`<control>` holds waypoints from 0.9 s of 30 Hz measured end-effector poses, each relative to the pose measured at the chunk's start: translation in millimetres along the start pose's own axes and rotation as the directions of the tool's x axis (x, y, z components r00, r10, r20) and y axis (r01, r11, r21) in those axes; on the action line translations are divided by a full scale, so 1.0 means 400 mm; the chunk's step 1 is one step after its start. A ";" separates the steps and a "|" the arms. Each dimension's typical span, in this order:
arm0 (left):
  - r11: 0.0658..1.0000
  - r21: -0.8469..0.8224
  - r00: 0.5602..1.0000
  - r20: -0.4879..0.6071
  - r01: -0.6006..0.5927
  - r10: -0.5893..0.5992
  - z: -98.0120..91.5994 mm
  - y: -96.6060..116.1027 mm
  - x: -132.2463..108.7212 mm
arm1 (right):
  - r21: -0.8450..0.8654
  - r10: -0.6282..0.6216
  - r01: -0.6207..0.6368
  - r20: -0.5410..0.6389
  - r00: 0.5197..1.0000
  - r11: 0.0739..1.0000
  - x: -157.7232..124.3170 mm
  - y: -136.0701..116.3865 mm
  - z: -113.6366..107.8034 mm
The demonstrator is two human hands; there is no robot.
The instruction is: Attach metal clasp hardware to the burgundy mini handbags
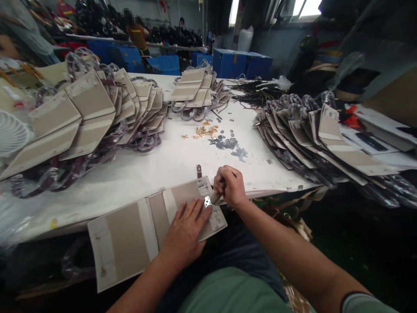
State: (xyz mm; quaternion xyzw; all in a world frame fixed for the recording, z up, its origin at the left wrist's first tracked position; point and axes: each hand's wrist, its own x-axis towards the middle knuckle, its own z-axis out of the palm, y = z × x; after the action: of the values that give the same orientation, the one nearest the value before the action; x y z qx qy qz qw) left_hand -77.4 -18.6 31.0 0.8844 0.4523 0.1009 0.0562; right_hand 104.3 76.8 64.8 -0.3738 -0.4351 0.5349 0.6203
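Observation:
A beige bag panel (130, 230) lies flat across the near edge of the white table (156, 165), partly over my lap. My left hand (185, 230) presses flat on the panel, fingers stretched out beside a small shiny metal fitting (207, 201). My right hand (230, 186) is closed in a fist round a tool handle (215, 198), its tip at the metal fitting. A small dark strap tab (199, 171) sticks out behind the panel.
Stacks of beige panels with wrapped handles lie at the left (87, 113), far middle (195, 91) and right (312, 134). Small gold fittings (205, 130) and dark metal pieces (228, 143) are scattered mid-table. Blue crates (241, 63) and people stand behind.

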 end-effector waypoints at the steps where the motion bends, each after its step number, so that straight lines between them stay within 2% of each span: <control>1: 1.000 0.000 1.000 -0.005 -0.002 0.002 0.002 -0.001 0.000 | -0.013 0.002 -0.002 0.003 1.000 1.000 -0.002 0.000 0.002; 7: 1.000 -0.013 1.000 -0.007 0.000 0.000 0.012 -0.005 0.001 | -0.030 0.038 -0.035 0.082 0.996 0.999 -0.013 0.000 0.014; 12: 1.000 -0.008 1.000 0.018 0.010 -0.010 0.013 -0.005 0.004 | -0.039 0.031 -0.028 0.069 0.997 0.999 -0.013 0.002 0.010; 18: 1.000 -0.014 0.998 0.054 0.010 -0.009 -0.004 -0.006 0.017 | 0.158 -0.008 0.014 -0.041 0.999 0.987 0.015 0.006 0.014; 24: 0.999 -0.049 0.996 0.086 0.011 -0.007 -0.027 -0.008 0.024 | 0.351 0.194 -0.111 -0.210 0.958 0.930 0.050 0.021 -0.003; 27: 0.997 -0.071 0.997 0.083 0.007 -0.001 -0.022 -0.012 0.023 | 0.398 0.231 -0.120 -0.244 0.942 0.909 0.052 0.028 -0.008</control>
State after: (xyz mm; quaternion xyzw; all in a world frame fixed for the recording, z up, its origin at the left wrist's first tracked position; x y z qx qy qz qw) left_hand -78.0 -8.3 39.9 0.8842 0.4477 0.0800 0.1065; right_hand 104.6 98.8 56.3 -0.3586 -0.1940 0.6029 0.6858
